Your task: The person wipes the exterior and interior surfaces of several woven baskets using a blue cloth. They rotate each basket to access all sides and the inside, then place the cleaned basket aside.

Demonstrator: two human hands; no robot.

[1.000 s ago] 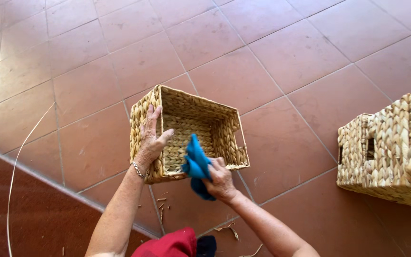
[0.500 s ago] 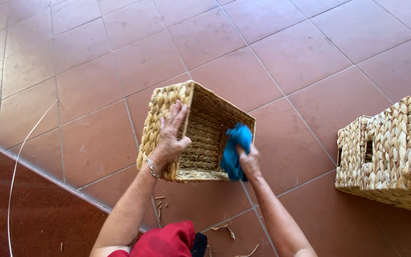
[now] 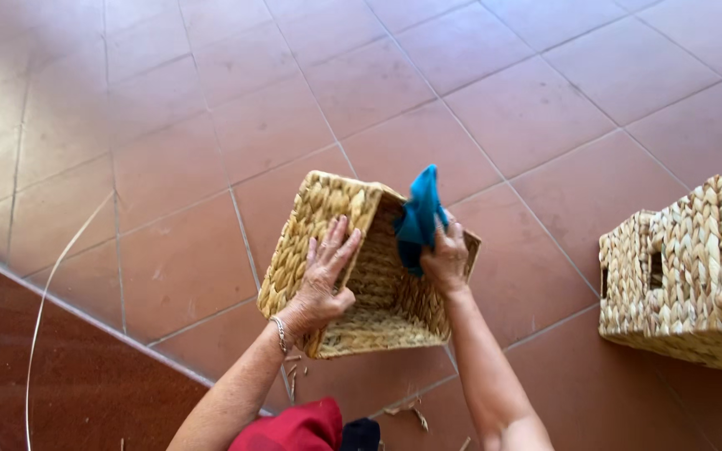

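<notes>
At the bottom edge, nearest the camera, a fold of red cloth (image 3: 294,428) shows beside a dark patch, and a few short bits of dry straw (image 3: 407,413) lie on the terracotta tiled floor (image 3: 169,267). Just above, the left hand (image 3: 323,280) lies spread flat, fingers open, against the outer side wall of a square woven basket of pale yellow plant fibre (image 3: 327,217), thumb hooked over the rim, a thin bracelet (image 3: 281,332) at the wrist. The basket is tipped on its side on the tiles, its opening turned toward the person. The right hand (image 3: 446,257) is closed around a bunched blue cloth (image 3: 420,219), pressing it at the basket's upper right rim, part of the cloth hanging inside the opening. To the left, thin pale strands (image 3: 43,292) curve over a darker brown step (image 3: 68,376). Well apart on the right stand more woven baskets of the same pale fibre (image 3: 687,276), with cut-out handle slots, partly out of frame.
</notes>
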